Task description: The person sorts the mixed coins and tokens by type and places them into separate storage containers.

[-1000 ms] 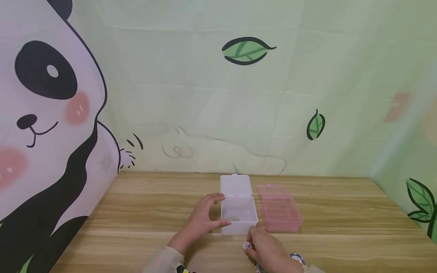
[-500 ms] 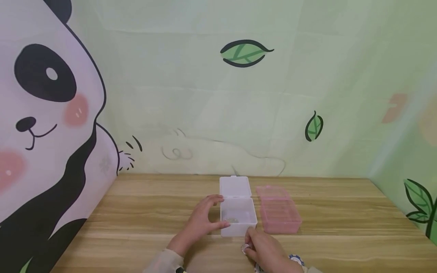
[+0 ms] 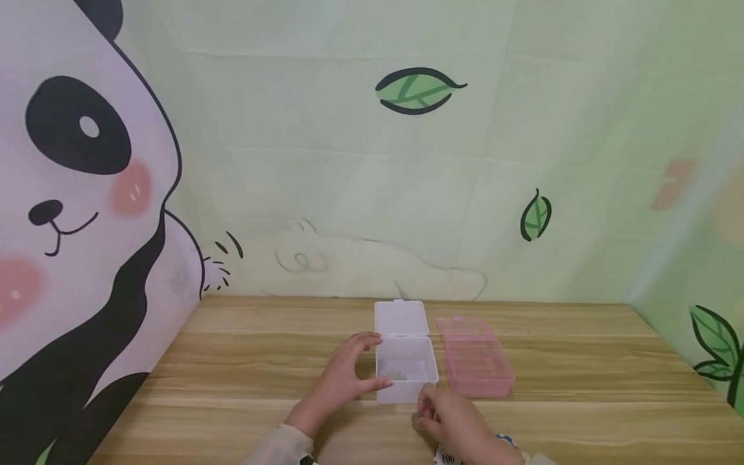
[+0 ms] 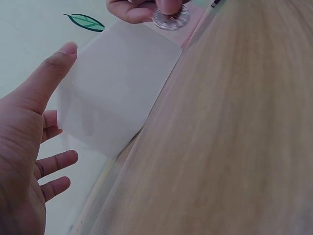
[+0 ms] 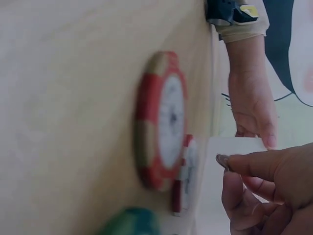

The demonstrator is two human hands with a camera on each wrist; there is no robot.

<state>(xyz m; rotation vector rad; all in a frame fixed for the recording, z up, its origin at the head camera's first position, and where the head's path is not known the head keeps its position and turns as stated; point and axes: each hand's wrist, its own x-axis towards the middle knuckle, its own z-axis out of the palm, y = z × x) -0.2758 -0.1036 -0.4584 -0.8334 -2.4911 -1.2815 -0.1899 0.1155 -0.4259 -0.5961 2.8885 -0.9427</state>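
Observation:
A white plastic box (image 3: 407,392) stands on the table with its lid (image 3: 401,318) tipped back. Inside lies a pale, shiny round piece (image 3: 396,375). My left hand (image 3: 344,369) holds the box's left side, thumb over the front rim and fingertips at the back corner; in the left wrist view its outer fingers (image 4: 57,163) stay loose. Just before the box's front right corner, my right hand (image 3: 456,418) pinches a silvery coin (image 4: 171,18) between thumb and fingers. In the right wrist view the coin (image 5: 222,160) is seen nearly edge-on.
A translucent pink box (image 3: 479,371) stands right of the white one. Poker chips lie near and under my right wrist: one marked 100 (image 3: 447,456), a blue-edged one (image 3: 507,440), and a red one (image 5: 171,120) in the right wrist view. A blurred green thing (image 5: 132,223) is beside them.
In my right fingers the coin has turned from showing its bright face to a dull, narrow edge in the head view. The 100 chip shows more. My left hand has stayed put.

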